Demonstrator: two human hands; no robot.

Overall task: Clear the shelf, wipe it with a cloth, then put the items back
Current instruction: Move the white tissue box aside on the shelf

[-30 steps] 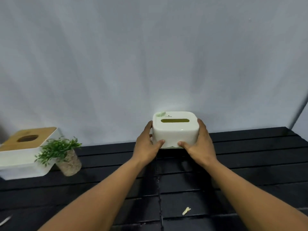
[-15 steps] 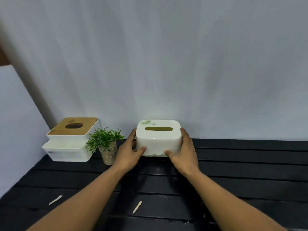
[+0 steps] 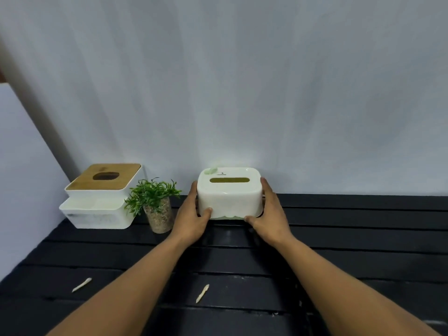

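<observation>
Against the pale grey draped backdrop runs the black slatted wooden shelf [image 3: 351, 241], and everything that matters sits along its back edge. Largest at the far left is a white two-tier plastic tissue box with a bamboo lid [image 3: 101, 197]; just beside it stands a small green artificial plant in a pebble-filled glass pot [image 3: 156, 209]. Near the middle is the task's thing in hand, a rounded white plastic tissue box with a slotted top [image 3: 229, 194], close to the backdrop; whether its base touches the slats I cannot tell. The person's left hand [image 3: 192, 220] and right hand [image 3: 270, 215] are clamped on its two short sides, thumbs hooked along the lower front edge. Handled well, this step wants an even squeeze and a level box, since smooth rounded plastic could slip. I would keep the left hand clear of the plant, which looks easy to knock over. Two thin pale scraps [image 3: 202, 293] lie on the front slats, well apart from the box, and look like work for the cloth.
</observation>
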